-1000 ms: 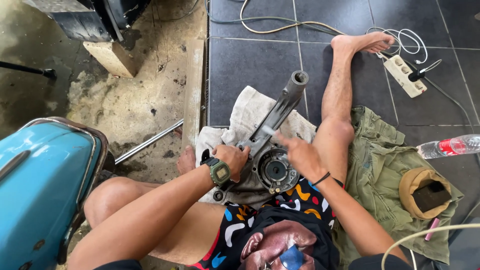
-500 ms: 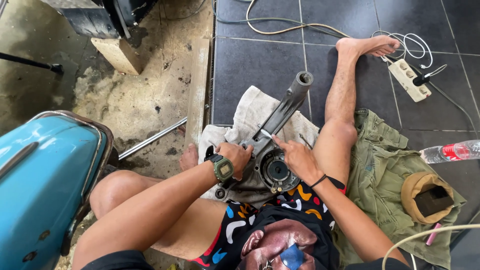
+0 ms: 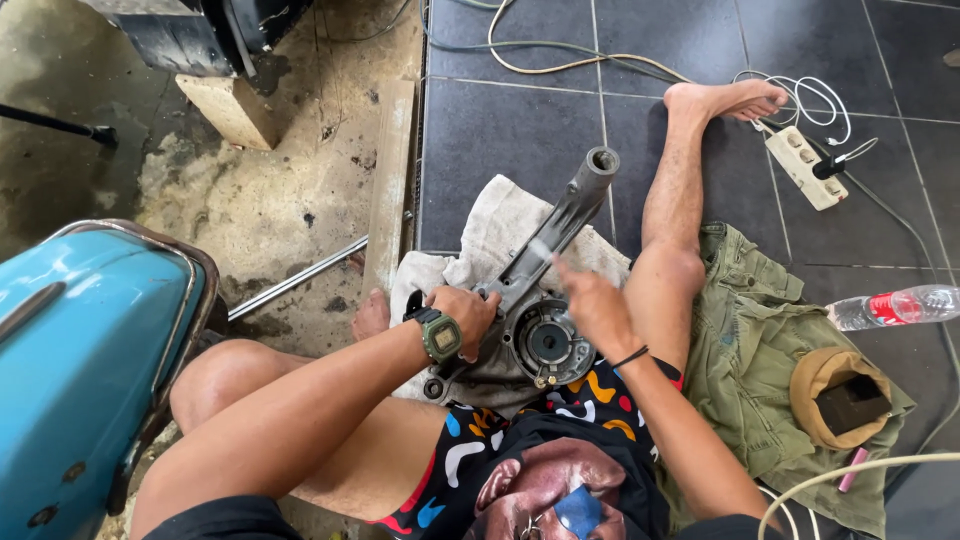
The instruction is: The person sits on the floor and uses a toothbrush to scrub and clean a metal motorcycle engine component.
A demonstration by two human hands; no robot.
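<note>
Both hands meet the grey metal casting (image 3: 540,290): left hand (image 3: 462,315) clamped on it, right hand (image 3: 590,305) blurred, its grip unclear.

The person is wearing very little on the arms: both are showing bare from shoulder to wrist, with only a trace of black sleeve at the bottom edge. A chunky olive-green digital wristwatch (image 3: 441,336) with a dark square face is sitting just behind the left hand (image 3: 468,312). Across from the wristwatch, a thin black band (image 3: 630,357) is circling the wrist below the right hand (image 3: 592,305). Below the wristwatch, black shorts (image 3: 490,450) are showing a scatter of curved shapes in white, orange, red and blue. Beside them a black shirt (image 3: 560,485) is carrying a large printed picture in pinkish brown with a blue patch. Both legs are going bare, and so are the feet, far above the wristwatch.
</note>
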